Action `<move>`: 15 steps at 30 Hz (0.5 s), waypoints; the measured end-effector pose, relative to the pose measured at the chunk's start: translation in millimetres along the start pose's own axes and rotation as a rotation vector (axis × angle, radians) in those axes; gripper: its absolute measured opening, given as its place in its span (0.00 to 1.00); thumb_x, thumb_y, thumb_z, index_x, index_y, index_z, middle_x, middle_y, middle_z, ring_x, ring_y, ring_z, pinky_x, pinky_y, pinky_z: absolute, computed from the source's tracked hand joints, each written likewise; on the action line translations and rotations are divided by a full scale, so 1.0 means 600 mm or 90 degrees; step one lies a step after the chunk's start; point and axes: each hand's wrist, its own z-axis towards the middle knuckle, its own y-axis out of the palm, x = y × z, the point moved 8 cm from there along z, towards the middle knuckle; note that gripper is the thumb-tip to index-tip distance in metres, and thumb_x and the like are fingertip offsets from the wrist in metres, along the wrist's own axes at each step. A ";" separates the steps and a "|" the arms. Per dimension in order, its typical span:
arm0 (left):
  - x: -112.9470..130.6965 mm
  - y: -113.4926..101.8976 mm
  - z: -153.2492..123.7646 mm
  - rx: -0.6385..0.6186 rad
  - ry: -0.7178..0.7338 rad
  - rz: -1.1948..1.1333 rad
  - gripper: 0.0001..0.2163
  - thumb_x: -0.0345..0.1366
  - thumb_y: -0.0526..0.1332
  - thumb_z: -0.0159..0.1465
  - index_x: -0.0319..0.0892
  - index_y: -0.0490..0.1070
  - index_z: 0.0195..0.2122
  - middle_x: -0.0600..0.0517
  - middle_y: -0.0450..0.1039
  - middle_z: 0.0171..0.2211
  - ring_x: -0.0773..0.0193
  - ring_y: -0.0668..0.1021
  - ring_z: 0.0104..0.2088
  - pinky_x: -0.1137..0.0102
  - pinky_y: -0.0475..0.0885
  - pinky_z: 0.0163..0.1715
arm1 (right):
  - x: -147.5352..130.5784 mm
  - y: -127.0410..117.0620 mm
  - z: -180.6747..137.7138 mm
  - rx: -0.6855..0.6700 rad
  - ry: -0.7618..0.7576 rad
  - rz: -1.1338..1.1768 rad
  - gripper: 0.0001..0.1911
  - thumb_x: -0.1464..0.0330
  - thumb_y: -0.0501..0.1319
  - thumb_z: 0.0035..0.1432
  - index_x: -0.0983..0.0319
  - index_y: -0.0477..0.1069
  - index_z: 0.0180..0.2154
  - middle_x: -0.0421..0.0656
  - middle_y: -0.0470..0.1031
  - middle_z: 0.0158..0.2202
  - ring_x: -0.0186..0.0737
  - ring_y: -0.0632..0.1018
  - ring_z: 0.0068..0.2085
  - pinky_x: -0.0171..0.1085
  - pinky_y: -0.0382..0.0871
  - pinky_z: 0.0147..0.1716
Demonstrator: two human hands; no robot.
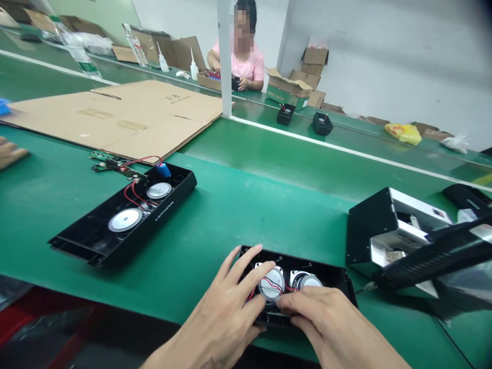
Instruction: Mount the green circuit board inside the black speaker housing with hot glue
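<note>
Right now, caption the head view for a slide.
Left hand and right hand at speakers in a black case; another case sits left.

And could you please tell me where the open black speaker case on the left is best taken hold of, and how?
Probably by the long lettered wall of the black speaker case, coming from the near right side: that wall looks long and bare outside, whereas the circuit board juts past the opposite edge and red wires loop inside.
</note>
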 end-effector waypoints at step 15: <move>0.006 0.003 -0.015 0.159 0.005 -0.050 0.10 0.22 0.63 0.59 0.44 0.76 0.38 0.47 0.84 0.49 0.43 0.69 0.77 0.42 0.46 0.84 | 0.011 0.035 -0.022 -0.014 -0.104 0.006 0.18 0.73 0.47 0.83 0.55 0.74 0.55 0.36 0.84 0.34 0.35 0.85 0.31 0.32 0.74 0.31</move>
